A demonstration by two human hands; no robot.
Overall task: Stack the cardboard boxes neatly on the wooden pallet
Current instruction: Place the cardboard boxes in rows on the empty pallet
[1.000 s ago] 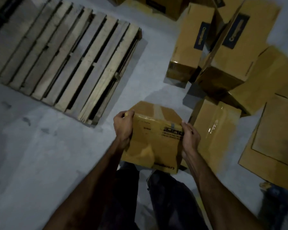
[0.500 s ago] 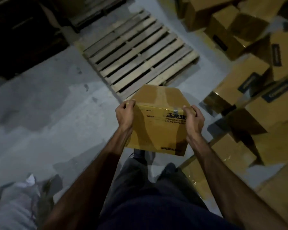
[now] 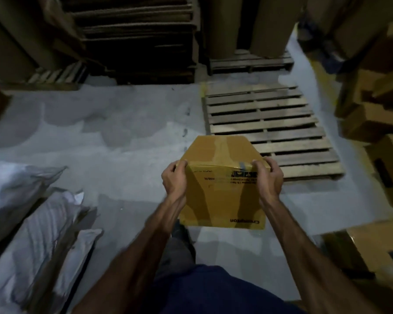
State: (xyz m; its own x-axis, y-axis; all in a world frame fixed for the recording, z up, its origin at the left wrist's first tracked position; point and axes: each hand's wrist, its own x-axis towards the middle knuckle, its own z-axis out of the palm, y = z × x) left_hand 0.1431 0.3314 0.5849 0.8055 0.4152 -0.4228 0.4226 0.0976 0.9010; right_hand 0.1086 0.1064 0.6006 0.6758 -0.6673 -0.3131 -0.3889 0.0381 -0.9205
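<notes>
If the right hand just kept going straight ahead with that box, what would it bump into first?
Probably the wooden pallet. The right hand grips the cardboard box with the left hand, pointing forward over the pallet's bare near slats. Height above them is unclear.

The grey floor [image 3: 123, 137] bears a bare wooden pallet [image 3: 268, 123], white sacks [image 3: 27, 218] and cardboard boxes [image 3: 372, 123].

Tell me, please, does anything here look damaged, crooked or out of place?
The held box, gripped by the left hand and right hand, looks intact, but its printing reads upside down. Boxes right of the bare wooden pallet lie tumbled at angles. White sacks slump at the left.
</notes>
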